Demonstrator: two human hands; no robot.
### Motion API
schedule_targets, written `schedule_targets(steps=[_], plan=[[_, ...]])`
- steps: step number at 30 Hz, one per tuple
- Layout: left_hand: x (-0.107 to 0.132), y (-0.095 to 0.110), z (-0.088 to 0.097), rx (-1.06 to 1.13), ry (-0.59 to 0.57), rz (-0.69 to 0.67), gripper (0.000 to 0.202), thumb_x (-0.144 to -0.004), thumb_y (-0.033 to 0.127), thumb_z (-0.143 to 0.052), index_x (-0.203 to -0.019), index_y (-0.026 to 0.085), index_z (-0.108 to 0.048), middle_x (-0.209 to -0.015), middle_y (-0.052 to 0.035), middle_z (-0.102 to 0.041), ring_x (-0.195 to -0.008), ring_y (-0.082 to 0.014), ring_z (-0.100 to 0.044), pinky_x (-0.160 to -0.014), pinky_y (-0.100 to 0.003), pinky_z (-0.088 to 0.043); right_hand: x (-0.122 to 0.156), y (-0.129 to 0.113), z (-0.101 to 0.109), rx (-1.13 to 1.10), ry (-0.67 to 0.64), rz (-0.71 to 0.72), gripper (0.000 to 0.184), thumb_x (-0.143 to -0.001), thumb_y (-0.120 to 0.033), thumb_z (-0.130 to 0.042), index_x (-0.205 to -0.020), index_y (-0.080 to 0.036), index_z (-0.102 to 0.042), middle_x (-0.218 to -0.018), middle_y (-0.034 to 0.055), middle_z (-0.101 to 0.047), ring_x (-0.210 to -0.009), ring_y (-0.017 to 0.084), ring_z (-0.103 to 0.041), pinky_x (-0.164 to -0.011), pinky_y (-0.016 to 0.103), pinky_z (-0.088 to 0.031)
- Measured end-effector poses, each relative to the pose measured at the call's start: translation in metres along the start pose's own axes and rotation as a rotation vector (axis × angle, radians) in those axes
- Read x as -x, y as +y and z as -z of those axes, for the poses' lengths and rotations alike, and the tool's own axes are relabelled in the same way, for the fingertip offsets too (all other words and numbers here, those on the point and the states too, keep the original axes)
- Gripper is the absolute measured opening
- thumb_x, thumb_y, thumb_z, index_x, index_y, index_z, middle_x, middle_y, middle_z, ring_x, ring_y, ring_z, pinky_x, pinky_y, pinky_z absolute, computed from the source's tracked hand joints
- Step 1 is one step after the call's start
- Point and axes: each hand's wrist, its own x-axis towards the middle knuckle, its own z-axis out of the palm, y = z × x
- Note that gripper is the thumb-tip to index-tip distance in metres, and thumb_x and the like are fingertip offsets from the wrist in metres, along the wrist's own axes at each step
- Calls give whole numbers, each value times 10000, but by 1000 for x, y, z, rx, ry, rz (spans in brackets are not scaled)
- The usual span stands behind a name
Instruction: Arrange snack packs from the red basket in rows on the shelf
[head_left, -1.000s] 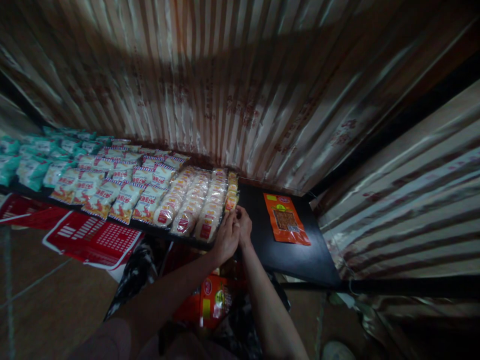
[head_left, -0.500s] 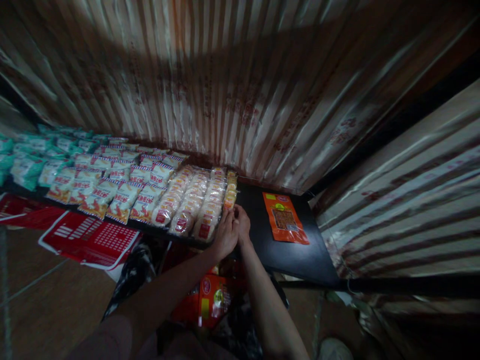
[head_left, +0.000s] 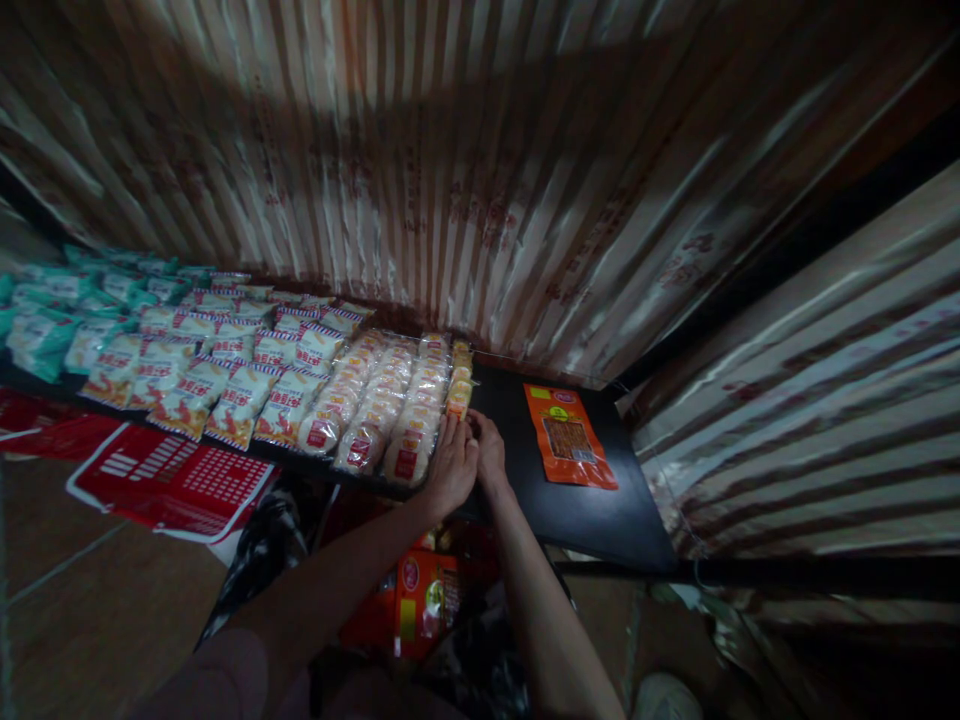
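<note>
My left hand and my right hand meet at the near end of a narrow row of small yellow-orange snack packets on a black shelf. Both hands have their fingertips closed on the nearest packet of that row. To the left of it lie rows of clear round-cake packets with red labels. An orange flat snack pouch lies alone on the shelf to the right of my hands.
Further left are rows of white, red and blue bags and teal bags. Striped shiny sheeting backs the shelf. Red cartons and an orange bag sit on the floor below.
My hands have stayed at the end of the yellow-orange row, edging slightly forward onto the nearest packet. The view has shifted a little.
</note>
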Motion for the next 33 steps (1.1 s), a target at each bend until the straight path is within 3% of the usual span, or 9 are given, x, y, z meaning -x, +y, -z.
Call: schedule_targets(steps=[5,11,15,25,33], plan=[[5,-5,-2,49,3,-16,509,-932,324,-222,-1362,89,-362,-1474,-142,-290,-1397,-226,-128,-1145,-484,-170,-10,6,-7,-110,119,-45,391,-803,-261,-382,-1081,-139,-628,-1100,118,-629,-984,194,-594,-924,351,-448],[8,-3,-2,80,39,-31,518,-939,343,-214,-1386,108,-332,-1487,-120,-271,-1400,-211,-108,-1154,-457,-160,-26,6,-19,-277,82,-70,420,-819,-266,-369,-1168,-202,-593,-1132,47,-647,-1046,175,-582,-950,346,-439],[9,-3,-1,71,39,-47,528,-939,338,-208,-1397,96,-306,-1499,-124,-234,-1403,-209,-89,-1156,-449,-158,-32,8,-22,-285,80,-70,414,-811,-255,-384,-1162,-205,-598,-1147,45,-641,-1062,179,-576,-966,354,-430],[12,-5,-3,29,23,-78,535,-934,315,-231,-1405,63,-261,-1507,-154,-188,-1404,-219,-67,-1153,-452,-163,-28,14,-23,-318,62,-79,412,-794,-240,-411,-1157,-209,-602,-1138,37,-648,-1076,173,-569,-990,346,-412],[22,1,4,20,-4,-125,535,-928,305,-224,-1396,50,-272,-1503,-162,-200,-1407,-220,-67,-1144,-465,-189,-14,10,-18,-299,146,-172,456,-793,-314,-409,-1179,-133,-570,-1223,112,-590,-1097,193,-556,-969,373,-427]])
